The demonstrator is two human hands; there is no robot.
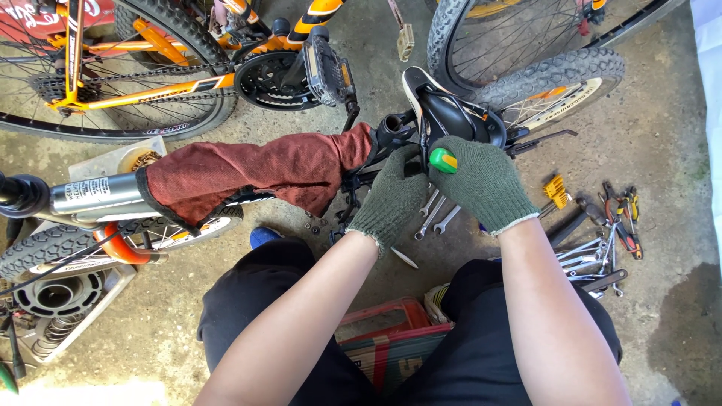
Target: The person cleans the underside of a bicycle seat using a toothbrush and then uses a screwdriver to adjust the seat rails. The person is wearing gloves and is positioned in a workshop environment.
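Both my hands wear green knit gloves. My right hand (485,180) grips a screwdriver with a green and yellow handle (442,159), its tip hidden below the black bicycle saddle (451,113). My left hand (391,199) holds the dark frame parts just left of the saddle. A dark red cloth (256,173) is draped over the silver frame tube (98,194) of the bicycle lying across in front of me.
An orange bicycle (150,83) stands at the back left, another wheel (549,79) at the back right. Wrenches, pliers and a yellow bit holder (602,225) lie on the concrete to the right. A red crate (391,338) sits between my knees.
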